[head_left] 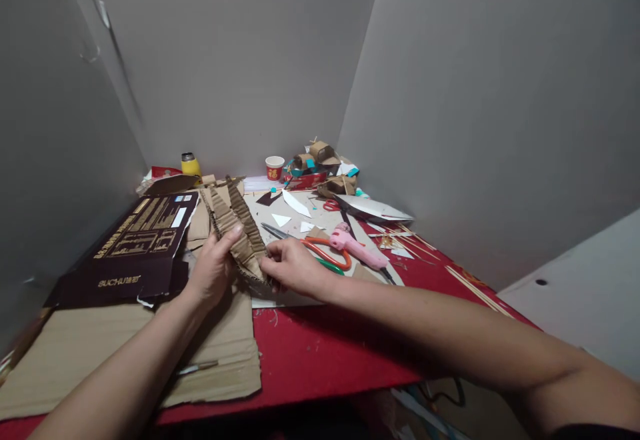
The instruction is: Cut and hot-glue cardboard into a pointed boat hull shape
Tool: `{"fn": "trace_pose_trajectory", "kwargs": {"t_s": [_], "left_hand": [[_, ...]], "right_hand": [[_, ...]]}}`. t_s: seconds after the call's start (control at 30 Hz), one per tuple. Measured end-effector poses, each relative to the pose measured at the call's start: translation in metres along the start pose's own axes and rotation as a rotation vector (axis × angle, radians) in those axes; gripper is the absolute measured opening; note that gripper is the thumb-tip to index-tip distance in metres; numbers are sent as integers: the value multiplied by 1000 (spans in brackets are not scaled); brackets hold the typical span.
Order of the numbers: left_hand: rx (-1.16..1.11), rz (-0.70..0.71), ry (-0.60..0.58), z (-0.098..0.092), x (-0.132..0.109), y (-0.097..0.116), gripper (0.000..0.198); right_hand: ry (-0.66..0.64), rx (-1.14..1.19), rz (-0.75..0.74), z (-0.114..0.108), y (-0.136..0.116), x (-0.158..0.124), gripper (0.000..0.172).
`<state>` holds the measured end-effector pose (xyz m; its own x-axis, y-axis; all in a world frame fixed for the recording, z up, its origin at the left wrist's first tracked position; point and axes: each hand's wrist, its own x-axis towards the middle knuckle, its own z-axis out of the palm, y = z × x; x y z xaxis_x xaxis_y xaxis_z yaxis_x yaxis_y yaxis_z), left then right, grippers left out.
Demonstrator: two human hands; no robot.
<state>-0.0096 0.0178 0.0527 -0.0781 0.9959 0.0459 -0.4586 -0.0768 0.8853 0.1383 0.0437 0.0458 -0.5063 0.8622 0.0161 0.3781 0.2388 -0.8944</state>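
A brown corrugated cardboard piece, long and bent into strips that meet at its near end, is held up above the table. My left hand is closed round its left side, with the thumb on the inner face. My right hand pinches the near right end of the piece, its fingertips partly hidden. Just past my right hand lie scissors with orange and green handles and a pink glue gun.
Flat cardboard and a dark printed box panel cover the left of the red table. At the back stand a yellow bottle, a paper cup and cardboard models. Thin sticks lie right.
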Motion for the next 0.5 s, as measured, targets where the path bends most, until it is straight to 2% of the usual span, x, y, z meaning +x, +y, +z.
{"fn": "trace_pose_trajectory", "kwargs": {"t_s": [0.23,0.4,0.5], "left_hand": [[282,172,126,0,1,10,40],[366,118,192,-5,3,-2,28],[425,71,204,-6,4,-9,24]], "right_hand": [[-27,-65,-20,-12,0,3,15],[16,-195,-65,-28,-5,2,16],[-18,-275,-75,-43,-10,4,23]]}}
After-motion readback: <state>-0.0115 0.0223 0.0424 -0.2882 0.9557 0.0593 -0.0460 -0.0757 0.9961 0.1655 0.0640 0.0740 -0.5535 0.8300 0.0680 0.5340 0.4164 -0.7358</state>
